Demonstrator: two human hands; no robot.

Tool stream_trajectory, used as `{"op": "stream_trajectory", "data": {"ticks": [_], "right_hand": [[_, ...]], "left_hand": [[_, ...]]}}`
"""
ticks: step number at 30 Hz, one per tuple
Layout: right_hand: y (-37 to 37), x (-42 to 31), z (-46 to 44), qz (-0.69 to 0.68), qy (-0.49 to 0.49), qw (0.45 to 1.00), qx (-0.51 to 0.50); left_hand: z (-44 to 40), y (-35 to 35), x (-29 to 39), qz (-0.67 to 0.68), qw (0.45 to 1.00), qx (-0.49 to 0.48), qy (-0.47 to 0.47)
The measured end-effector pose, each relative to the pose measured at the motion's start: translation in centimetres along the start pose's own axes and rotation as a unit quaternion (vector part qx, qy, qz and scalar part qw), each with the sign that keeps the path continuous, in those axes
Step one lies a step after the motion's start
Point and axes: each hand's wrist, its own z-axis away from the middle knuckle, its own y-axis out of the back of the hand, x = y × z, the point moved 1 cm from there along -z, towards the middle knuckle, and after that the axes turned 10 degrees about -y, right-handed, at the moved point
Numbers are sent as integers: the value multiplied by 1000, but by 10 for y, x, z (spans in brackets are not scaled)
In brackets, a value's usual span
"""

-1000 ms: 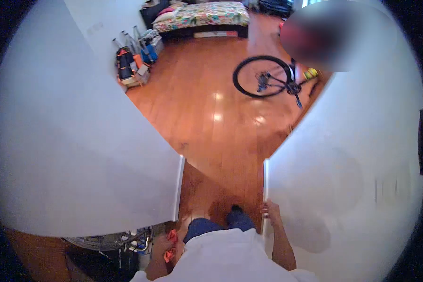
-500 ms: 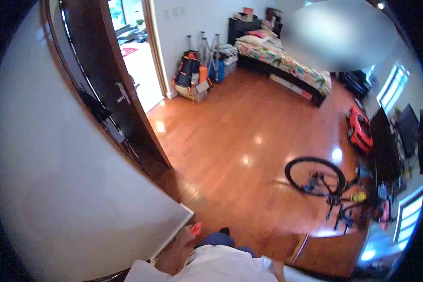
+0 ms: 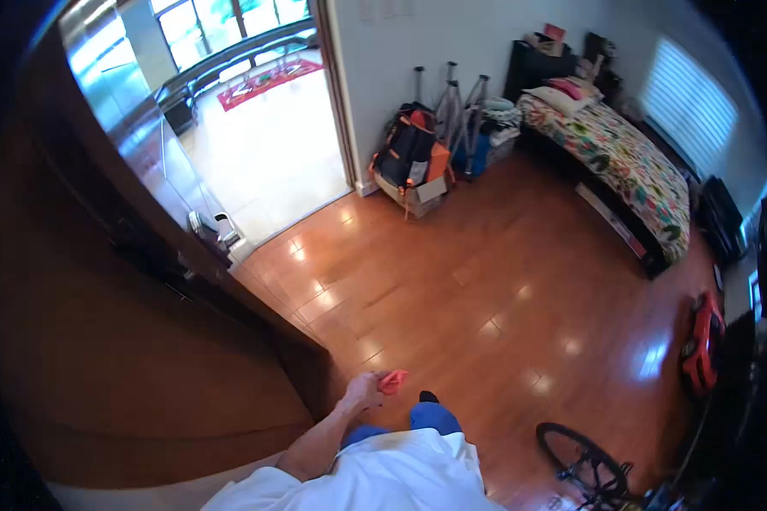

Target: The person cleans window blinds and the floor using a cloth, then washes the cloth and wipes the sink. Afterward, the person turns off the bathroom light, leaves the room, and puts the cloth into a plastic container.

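Note:
My left hand [image 3: 364, 392] is held low in front of me on the left, its fingers closed on a small crumpled red cloth [image 3: 392, 382]. The cloth sticks out to the right of the fingers, above the wooden floor. Left of the hand stands a dark brown door [image 3: 256, 319], swung open, with a metal handle [image 3: 222, 230] near its edge. The hand and the door are apart. My right hand is out of view, beyond the white shirt.
A doorway leads to a bright tiled room with a red rug [image 3: 268, 83]. By the wall stand a backpack [image 3: 407, 145] in a box and tripods [image 3: 460, 111]. A bed [image 3: 614, 153], a red toy car [image 3: 703, 345] and a bicycle [image 3: 584, 464] are to the right.
My view has swung left and I have moved nearer the doorway. My left hand, with the red cloth, now shows more fully. The bicycle has slid toward the lower edge.

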Motion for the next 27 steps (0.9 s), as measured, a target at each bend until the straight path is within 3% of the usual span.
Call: {"op": "stream_trajectory", "data": {"ticks": [1, 4, 7, 9, 12, 13, 15, 18, 20, 21, 22, 24, 27], "right_hand": [[13, -51, -7, 17, 3, 1000, 3], [60, -246, -30, 62, 52, 995, 51], [74, -490, -28, 83, 228, 961, 136], [56, -635, -4, 52, 355, 921, 154], [-11, -761, 31, 53, 477, 867, 132], [-43, -811, 43, 62, 546, 828, 113], [-112, -845, 66, 34, 453, 888, 71], [-195, -855, 54, 205, 419, 884, 17], [-230, -854, 6, 307, 248, 919, -14], [-225, -837, -81, 233, 356, 896, -126], [-253, -853, -69, 280, 231, 930, -62], [-309, -906, -60, 301, 97, 948, -15], [-404, -1025, -75, 342, 55, 938, -11]], "left_hand": [[-17, 22, -8, 81, 995, 11, 50], [-49, 91, -28, 127, 967, 180, 129], [-98, 148, -64, 170, 922, 290, 192], [-146, 192, -88, 218, 885, 310, 269], [-226, 240, -151, 282, 861, 337, 256], [-257, 264, -172, 274, 861, 355, 239], [-311, 313, -203, 286, 856, 364, 231], [-362, 405, -214, 307, 862, 314, 253], [-396, 464, -231, 294, 863, 338, 232], [-411, 497, -237, 287, 861, 347, 237], [-427, 529, -242, 279, 859, 355, 241], [-453, 547, -297, 207, 887, 331, 247], [-473, 573, -377, 162, 895, 249, 334]]}}
